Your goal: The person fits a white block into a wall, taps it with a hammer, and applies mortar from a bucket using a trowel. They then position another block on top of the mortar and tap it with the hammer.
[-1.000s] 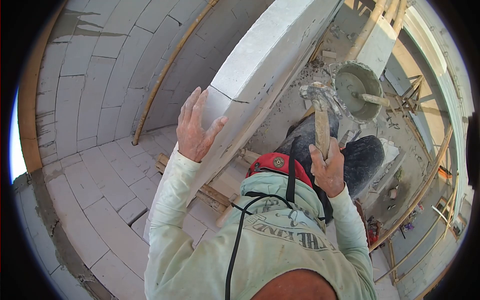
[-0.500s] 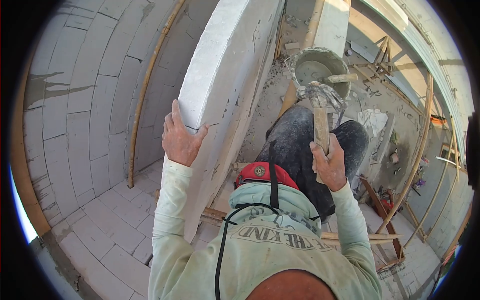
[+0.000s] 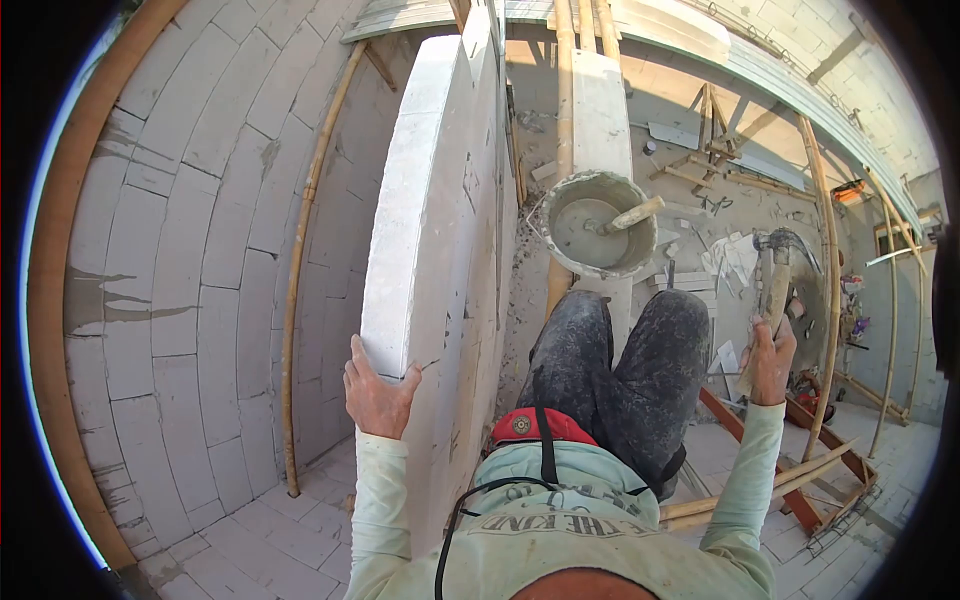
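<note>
My left hand (image 3: pixel 380 398) clasps the white wall block (image 3: pixel 392 290) at its near end, fingers on the left side and thumb on the right. In my right hand (image 3: pixel 768 362) is a claw hammer (image 3: pixel 778 285), held by its wooden handle with the head up, out to the right of my knees. Ahead of my legs stands a mortar bucket (image 3: pixel 562 262) with grey wet mix inside. A wooden-handled tool (image 3: pixel 634 215) rests in it, its lower end sunk in the mix.
A bamboo pole (image 3: pixel 300 300) leans along the block wall (image 3: pixel 180 260) on the left. A pale plank (image 3: pixel 598 110) runs beyond the bucket. Broken pieces (image 3: pixel 735 258) lie on the floor at right, near an upright bamboo pole (image 3: pixel 826 290) and a reddish-brown metal frame (image 3: pixel 800 500).
My right hand has swung the hammer to the right, away from in front of the bucket. My left hand keeps its place on the block. The view has shifted, showing more of the wall's far end.
</note>
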Demonstrator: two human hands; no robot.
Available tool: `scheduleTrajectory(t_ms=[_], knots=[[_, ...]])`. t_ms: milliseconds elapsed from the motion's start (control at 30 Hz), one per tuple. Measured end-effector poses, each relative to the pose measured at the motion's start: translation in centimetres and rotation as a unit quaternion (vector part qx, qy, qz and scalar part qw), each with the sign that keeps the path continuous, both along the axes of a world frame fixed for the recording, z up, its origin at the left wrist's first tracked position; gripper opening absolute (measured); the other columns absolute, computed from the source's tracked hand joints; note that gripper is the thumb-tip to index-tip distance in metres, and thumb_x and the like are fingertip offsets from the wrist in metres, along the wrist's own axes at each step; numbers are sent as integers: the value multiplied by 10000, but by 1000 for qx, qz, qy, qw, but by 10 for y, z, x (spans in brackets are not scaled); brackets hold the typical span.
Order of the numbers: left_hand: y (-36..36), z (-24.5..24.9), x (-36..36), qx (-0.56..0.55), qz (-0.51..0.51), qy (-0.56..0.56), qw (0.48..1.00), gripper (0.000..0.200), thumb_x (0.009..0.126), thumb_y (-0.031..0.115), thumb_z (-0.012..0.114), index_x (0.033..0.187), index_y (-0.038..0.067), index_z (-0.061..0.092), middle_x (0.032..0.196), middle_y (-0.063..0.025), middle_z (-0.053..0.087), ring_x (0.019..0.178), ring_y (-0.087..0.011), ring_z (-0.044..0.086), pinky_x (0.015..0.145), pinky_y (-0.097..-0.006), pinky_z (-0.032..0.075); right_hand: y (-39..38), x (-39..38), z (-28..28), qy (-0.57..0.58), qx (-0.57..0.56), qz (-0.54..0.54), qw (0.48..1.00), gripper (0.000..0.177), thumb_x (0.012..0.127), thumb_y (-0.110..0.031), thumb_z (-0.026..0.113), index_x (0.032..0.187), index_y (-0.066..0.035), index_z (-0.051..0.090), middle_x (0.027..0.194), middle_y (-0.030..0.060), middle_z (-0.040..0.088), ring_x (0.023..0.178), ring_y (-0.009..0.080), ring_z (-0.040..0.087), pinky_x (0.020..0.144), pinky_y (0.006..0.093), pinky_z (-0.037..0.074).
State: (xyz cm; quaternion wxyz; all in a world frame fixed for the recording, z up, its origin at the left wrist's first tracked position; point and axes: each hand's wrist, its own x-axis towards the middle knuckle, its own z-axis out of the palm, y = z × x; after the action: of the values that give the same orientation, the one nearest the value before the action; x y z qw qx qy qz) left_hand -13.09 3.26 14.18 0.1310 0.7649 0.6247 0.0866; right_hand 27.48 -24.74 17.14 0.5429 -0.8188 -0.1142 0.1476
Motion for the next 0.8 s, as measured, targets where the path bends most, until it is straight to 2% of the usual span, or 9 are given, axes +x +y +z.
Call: scheduleTrajectory(t_ms=[167,267,400,467,500,567,600,700,800], knots=[[2,-12,-5,61,-38,1,997,941,665,350,774,1386,-70,340,1050,-240,544,981,-416,559,845,-484,489,-36,13,-42,25,-96,-32,995,227,885,-208,621,852,-9,516,620,21,474,435,126,472,383,312,389],[-1,-12,-7,61,-37,-5,997,941,663,355,774,1383,-73,345,1038,-242,544,966,-414,561,841,-487,490,-64,19,-104,62,-176,-80,979,235,895,-221,600,835,-20,493,657,21,468,448,150,476,396,302,395],[-1,-10,-4,56,-34,-8,998,943,665,362,772,1384,-75,346,1031,-239,542,953,-412,564,838,-489,490,-70,7,-138,84,-195,-34,977,269,861,-233,634,875,13,526,664,64,502,436,177,485,385,338,405],[-3,-10,-7,59,-32,-6,998,945,666,364,772,1385,-76,345,1030,-236,542,951,-412,564,836,-490,489,-70,0,-152,40,-242,5,969,316,871,-270,623,913,34,548,734,142,538,555,243,548,487,385,449],[-3,-12,-8,62,-33,-2,998,946,667,363,771,1387,-77,343,1026,-234,540,945,-411,564,832,-490,490,-95,15,-191,-52,-321,109,939,336,870,-286,623,925,39,554,764,172,544,618,274,556,540,413,449],[0,-13,-7,66,-35,-2,997,947,669,363,771,1389,-77,341,1022,-231,538,939,-410,564,829,-491,490,-147,47,-275,-293,-447,258,805,379,869,-316,622,948,50,566,824,232,556,746,337,573,645,468,451],[0,-14,-7,67,-36,-6,997,947,669,361,772,1389,-79,341,1017,-230,537,933,-410,564,825,-490,491,-138,41,-256,-119,-401,220,881,423,870,-365,605,972,45,581,893,284,549,898,417,529,732,515,394],[-2,-12,-7,62,-36,-2,997,943,670,358,773,1386,-83,345,1009,-229,537,927,-410,564,819,-488,494,-194,77,-356,-209,-388,257,860,412,866,-368,599,993,25,586,920,287,545,896,447,520,728,510,390],[0,-11,-5,61,-37,6,997,935,670,352,774,1379,-88,351,1008,-231,537,930,-410,566,815,-488,496,-153,50,-295,-101,-324,230,912,410,871,-367,595,992,24,586,894,289,537,884,467,504,739,503,386]])
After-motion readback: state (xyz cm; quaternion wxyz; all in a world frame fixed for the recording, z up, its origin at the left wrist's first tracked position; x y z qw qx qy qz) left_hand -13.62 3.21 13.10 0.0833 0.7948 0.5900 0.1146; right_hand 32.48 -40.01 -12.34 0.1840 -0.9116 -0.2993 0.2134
